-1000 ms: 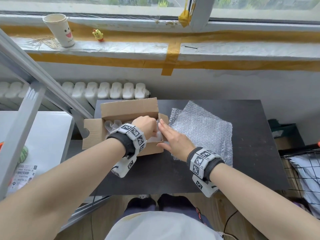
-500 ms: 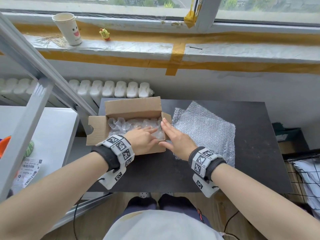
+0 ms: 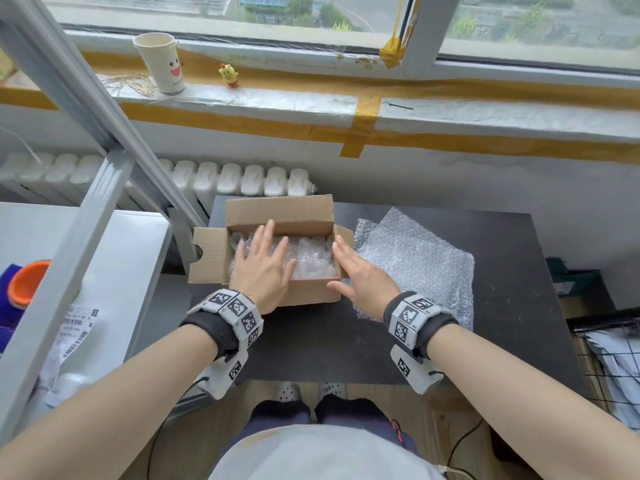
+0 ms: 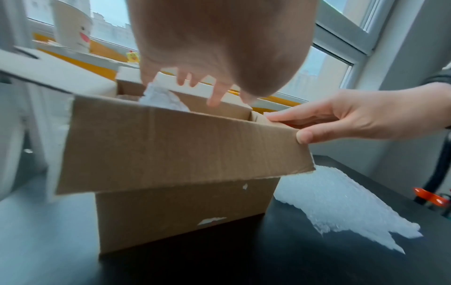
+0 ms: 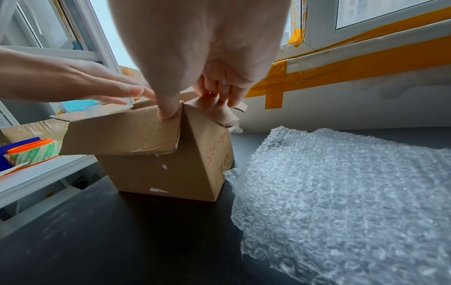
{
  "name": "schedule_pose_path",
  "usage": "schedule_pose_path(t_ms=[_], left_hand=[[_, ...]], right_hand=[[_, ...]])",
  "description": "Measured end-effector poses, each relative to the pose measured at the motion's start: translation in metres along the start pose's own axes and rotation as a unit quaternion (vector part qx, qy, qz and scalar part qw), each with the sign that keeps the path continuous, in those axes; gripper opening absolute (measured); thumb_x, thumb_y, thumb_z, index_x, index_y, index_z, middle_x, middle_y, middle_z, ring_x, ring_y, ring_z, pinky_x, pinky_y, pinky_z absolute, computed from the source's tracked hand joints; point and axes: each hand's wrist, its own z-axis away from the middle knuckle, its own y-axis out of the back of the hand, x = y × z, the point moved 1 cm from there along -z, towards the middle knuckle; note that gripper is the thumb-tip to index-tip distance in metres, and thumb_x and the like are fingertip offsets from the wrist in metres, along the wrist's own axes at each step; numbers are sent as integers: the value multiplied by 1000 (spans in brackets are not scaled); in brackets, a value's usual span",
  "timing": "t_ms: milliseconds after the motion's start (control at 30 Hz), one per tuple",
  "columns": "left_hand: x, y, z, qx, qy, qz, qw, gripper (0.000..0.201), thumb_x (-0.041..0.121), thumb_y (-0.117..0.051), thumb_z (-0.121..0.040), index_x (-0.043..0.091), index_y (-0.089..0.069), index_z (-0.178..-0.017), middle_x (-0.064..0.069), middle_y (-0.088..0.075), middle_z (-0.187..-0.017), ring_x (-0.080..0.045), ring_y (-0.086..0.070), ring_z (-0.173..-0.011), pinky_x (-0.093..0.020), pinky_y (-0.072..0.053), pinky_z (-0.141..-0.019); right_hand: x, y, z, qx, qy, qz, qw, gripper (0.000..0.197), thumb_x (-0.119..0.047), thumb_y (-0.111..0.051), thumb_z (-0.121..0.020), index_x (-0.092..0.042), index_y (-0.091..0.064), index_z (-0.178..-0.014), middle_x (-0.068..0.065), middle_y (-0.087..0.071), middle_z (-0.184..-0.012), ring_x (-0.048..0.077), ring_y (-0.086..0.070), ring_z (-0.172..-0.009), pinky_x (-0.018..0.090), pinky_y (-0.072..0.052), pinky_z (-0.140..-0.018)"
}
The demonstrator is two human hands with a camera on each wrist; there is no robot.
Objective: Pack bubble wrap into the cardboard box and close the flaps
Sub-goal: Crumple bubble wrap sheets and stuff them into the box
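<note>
The open cardboard box [image 3: 277,213] stands on the black table [image 3: 346,344], with crumpled bubble wrap [image 3: 313,261] inside. Its front flap [image 4: 171,144] hangs outward and the back flap stands up. My left hand [image 3: 263,268] lies flat with fingers spread over the opening; I cannot tell whether it touches the wrap. My right hand [image 3: 362,277] rests against the box's right end, straight fingers on the small side flap [image 5: 214,108] and thumb [image 5: 168,112] on the front flap's corner. Loose bubble wrap sheets [image 3: 415,265] lie right of the box.
A windowsill behind holds a paper cup [image 3: 161,64] and a small yellow toy [image 3: 228,75]. A radiator [image 3: 242,178] runs under it. A grey shelf frame [image 3: 86,174] and white shelf [image 3: 114,258] stand left; a wire basket [image 3: 609,358] is right of the table.
My left hand came out from deep in the box, drew back to the near edge, and now spreads flat over the opening. My right hand has stayed at the box's right end.
</note>
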Motion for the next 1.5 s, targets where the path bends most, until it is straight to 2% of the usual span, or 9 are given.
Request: schedule_pose_path(t_ms=[233,367,467,600,900,1133,1267,1400,1500], left_hand=[[-19,-21,-5,-156,111,57,980,62,47,-13,-97,12,-8,-149,-25,-2,-155,-42,1,-142,-47,-2,-117],[-17,-11,-4,-101,123,102,982,50,36,-31,-96,12,-33,-140,-21,-15,-153,-39,-11,-140,-47,-17,-114],[-1,0,0,77,43,118,989,36,14,-50,-88,5,-53,-123,-24,-33,-143,-39,-24,-136,-48,-25,-112],[40,10,-8,169,-135,179,960,33,0,-50,-75,-5,-62,-106,-29,-51,-125,-44,-46,-123,-51,-42,-101],[149,-15,-7,74,-257,259,928,41,-9,-49,-82,5,-55,-120,-18,-45,-137,-36,-57,-110,-46,-54,-79],[186,-68,-35,-73,-148,143,976,56,0,-41,-93,21,-28,-144,-9,-17,-156,-26,-21,-141,-42,-32,-110],[188,-89,-53,-125,-93,83,984,60,15,-41,-98,25,-10,-148,-8,-1,-158,-27,-5,-145,-45,-23,-115],[188,-103,-62,-134,-59,47,988,67,22,-52,-93,20,-12,-148,-9,-24,-152,-27,-28,-136,-41,-38,-105],[192,-106,-62,-92,-62,16,994,56,23,-59,-90,14,-34,-139,-9,-46,-135,-27,-44,-121,-38,-45,-94]], right_hand=[[-2,-1,0,-11,-17,-7,1000,75,-40,-49,-94,-18,-6,-151,-9,2,-159,5,-11,-145,27,-27,-113],[-7,-1,1,0,-29,-9,1000,78,-41,-54,-91,-18,-9,-151,-10,-1,-159,5,-13,-145,27,-26,-115],[-9,2,5,31,-36,-17,999,78,-42,-57,-90,-17,-14,-150,-8,-8,-159,7,-16,-145,28,-26,-116],[0,11,19,93,-71,-29,993,73,-48,-50,-91,-18,-18,-150,-7,-13,-159,11,-24,-143,35,-34,-112],[76,25,74,77,-161,-22,984,66,-43,-49,-93,-22,-20,-148,-7,-11,-159,15,-25,-142,35,-33,-108],[153,8,86,3,-203,-11,979,76,-40,-57,-89,-22,-15,-149,-3,-6,-160,21,-28,-141,36,-28,-112],[180,-5,83,-21,-197,2,980,85,-39,-63,-85,-20,-11,-150,1,-1,-160,21,-18,-145,37,-20,-116],[193,-14,79,-39,-200,-15,979,86,-35,-64,-86,-20,-10,-150,3,-3,-160,20,-14,-146,40,-20,-117],[195,-16,77,-26,-187,3,982,79,-33,-65,-85,-17,-18,-147,6,-14,-157,23,-21,-142,40,-26,-113]])
